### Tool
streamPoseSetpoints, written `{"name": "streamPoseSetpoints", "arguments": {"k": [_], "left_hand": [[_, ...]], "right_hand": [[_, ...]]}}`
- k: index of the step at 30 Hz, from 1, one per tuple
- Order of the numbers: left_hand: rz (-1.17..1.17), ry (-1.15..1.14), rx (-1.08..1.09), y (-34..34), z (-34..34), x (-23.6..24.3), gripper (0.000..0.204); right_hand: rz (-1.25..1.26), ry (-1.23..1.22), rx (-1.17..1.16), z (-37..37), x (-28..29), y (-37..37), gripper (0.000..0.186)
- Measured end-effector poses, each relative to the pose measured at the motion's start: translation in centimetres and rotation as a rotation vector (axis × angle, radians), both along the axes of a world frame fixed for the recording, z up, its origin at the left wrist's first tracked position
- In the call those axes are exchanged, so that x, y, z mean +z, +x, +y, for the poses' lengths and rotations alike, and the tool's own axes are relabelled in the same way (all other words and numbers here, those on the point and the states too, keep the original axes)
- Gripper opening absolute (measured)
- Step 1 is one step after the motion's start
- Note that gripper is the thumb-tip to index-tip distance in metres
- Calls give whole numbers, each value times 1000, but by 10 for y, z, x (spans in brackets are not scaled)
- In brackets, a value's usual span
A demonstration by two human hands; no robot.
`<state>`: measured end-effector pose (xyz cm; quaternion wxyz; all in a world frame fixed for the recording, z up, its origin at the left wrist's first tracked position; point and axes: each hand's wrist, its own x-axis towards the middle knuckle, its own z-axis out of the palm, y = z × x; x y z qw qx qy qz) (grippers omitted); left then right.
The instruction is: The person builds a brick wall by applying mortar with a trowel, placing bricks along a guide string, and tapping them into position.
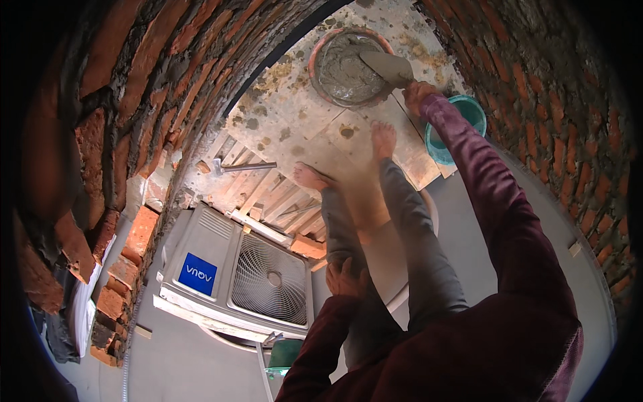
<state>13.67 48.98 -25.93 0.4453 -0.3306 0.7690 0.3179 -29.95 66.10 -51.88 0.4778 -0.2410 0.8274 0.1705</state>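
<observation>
My right hand [416, 96] is closed round the handle of a trowel [393, 68]. Its grey, mortar-smeared blade reaches over the rim of a round reddish basin [313, 65], with the tip in the wet mortar [339, 70]. Just below that hand stands a teal bucket [439, 150], partly hidden by my sleeve. My left hand [346, 279] lies on my left knee with its fingers spread and holds nothing.
My bare feet stand on mortar-spotted boards [288, 114]. A hammer [248, 166] lies on wooden slats at the left. Below it sits an outdoor air-conditioner unit [234, 264], near a green container [284, 354]. Brick walls [546, 117] rise on both sides.
</observation>
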Motion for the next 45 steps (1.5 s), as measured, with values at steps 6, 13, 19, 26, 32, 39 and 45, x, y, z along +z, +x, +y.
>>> {"name": "streamPoseSetpoints", "arguments": {"k": [6,13,19,26,32,39,45], "left_hand": [[6,15,11,7,-5,-1,60],[-63,41,-20,-1,-3,-1,60],[-95,56,-38,2,-1,-3,62],[24,-4,-17,-13,4,5,60],[198,-102,171,23,10,-5,64],[713,-17,1418,-48,-142,64,62],[1356,454,1423,-138,-323,214,72]], "right_hand": [[-109,-370,251,-23,-36,14,36],[-214,-471,-1104,-51,-3,34,33],[-253,-698,-1379,-21,-21,57,17],[-304,-723,-1243,30,47,51,15],[-200,-747,-822,59,218,56,20],[-462,-617,-755,-19,512,17,16],[-545,-643,-328,-144,687,-37,17]]}}
